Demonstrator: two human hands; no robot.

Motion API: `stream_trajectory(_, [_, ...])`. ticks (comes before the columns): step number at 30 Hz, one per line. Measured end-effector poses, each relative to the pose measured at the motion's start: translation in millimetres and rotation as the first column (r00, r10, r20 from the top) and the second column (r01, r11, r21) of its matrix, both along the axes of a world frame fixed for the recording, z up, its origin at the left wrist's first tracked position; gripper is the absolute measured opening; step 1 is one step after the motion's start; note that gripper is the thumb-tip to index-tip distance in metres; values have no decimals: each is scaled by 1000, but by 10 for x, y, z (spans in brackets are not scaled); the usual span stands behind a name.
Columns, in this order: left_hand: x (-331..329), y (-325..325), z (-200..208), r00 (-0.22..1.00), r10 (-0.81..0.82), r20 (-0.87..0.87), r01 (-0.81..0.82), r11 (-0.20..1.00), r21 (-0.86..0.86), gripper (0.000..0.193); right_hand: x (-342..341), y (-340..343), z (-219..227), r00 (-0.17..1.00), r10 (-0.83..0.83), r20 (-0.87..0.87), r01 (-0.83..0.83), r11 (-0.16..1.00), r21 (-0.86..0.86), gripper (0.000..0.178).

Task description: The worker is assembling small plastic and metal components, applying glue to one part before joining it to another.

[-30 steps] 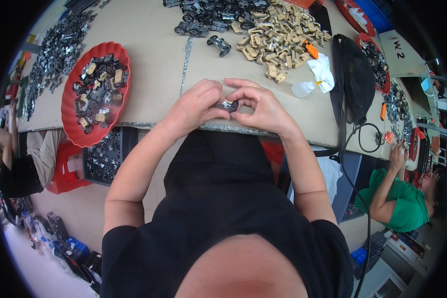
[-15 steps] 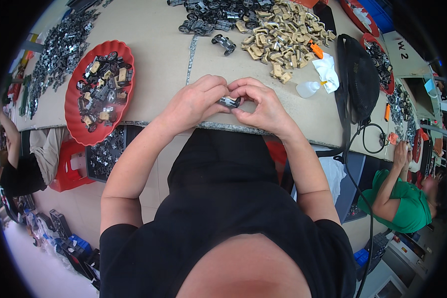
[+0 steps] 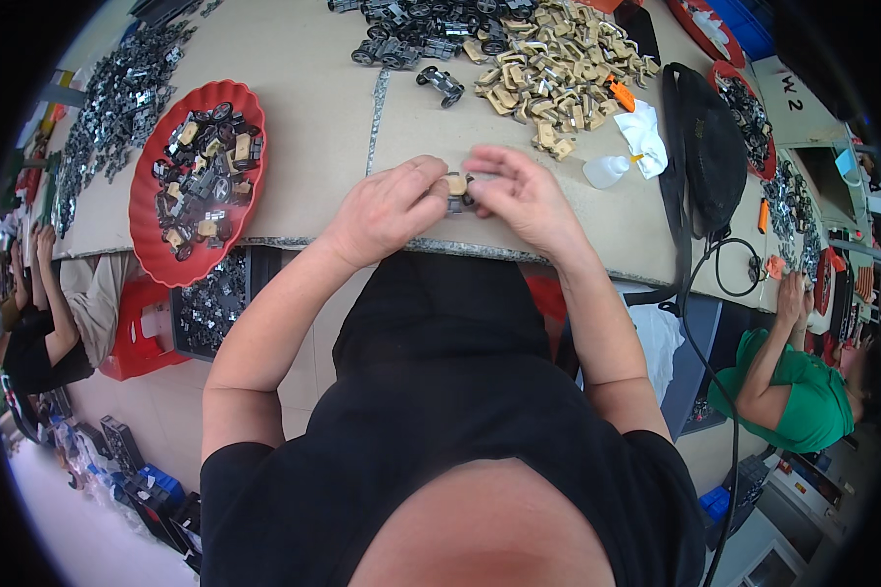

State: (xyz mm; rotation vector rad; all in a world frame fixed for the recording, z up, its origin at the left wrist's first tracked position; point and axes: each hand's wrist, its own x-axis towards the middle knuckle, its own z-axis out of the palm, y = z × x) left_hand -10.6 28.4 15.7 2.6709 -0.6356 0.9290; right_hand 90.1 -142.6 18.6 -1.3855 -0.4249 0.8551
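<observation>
Between my hands, close to the table's near edge, is a small toy car [image 3: 456, 184] with a tan piece on top of a grey-and-black wheeled base. My left hand [image 3: 390, 207] is closed on its left side, fingers bent around it. On the other side, my right hand [image 3: 527, 203] has its fingers lifted and apart, with the thumb tip beside a black wheel; whether it touches is hard to see. Beyond the hands lie a lone wheeled chassis [image 3: 440, 85], a pile of tan pieces [image 3: 558, 68] and a heap of dark chassis [image 3: 416, 34].
A red scalloped tray [image 3: 145, 210] of assembled toy cars sits at the left, near a heap of grey parts [image 3: 117, 98]. To the right are a small white bottle [image 3: 607, 171], white tissue [image 3: 641, 137], a black bag [image 3: 712, 157] and its dangling cable. Co-workers sit on both sides.
My right hand has opened its pinch and raised its fingers away from the toy car. The car has turned so its tan top shows; my left hand still holds it.
</observation>
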Motion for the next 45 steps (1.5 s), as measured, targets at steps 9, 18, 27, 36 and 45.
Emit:
stream_trajectory(9, [78, -73, 64, 994, 6, -113, -32, 972, -232, 37, 32, -33, -29, 997, 10, -82, -6, 999, 47, 36])
stream_trajectory(18, [70, -253, -36, 742, -424, -519, -505, 156, -849, 39, 10, 4, -149, 995, 2, 104, -5, 1000, 28, 37])
stream_trajectory(27, [85, -340, -103, 779, -336, -530, -517, 135, -845, 36, -29, 0, -169, 989, -11, 149, 7, 1000, 26, 37])
stream_trajectory(36, [125, -366, -61, 769, -329, -548, -524, 167, -835, 35, -51, -2, -183, 978, -76, 196, 68, 997, 48, 40])
stream_trajectory(45, [130, -430, -183, 894, -193, -404, -395, 83, -915, 35, -87, 62, -198, 957, -127, 259, 131, 991, 4, 34])
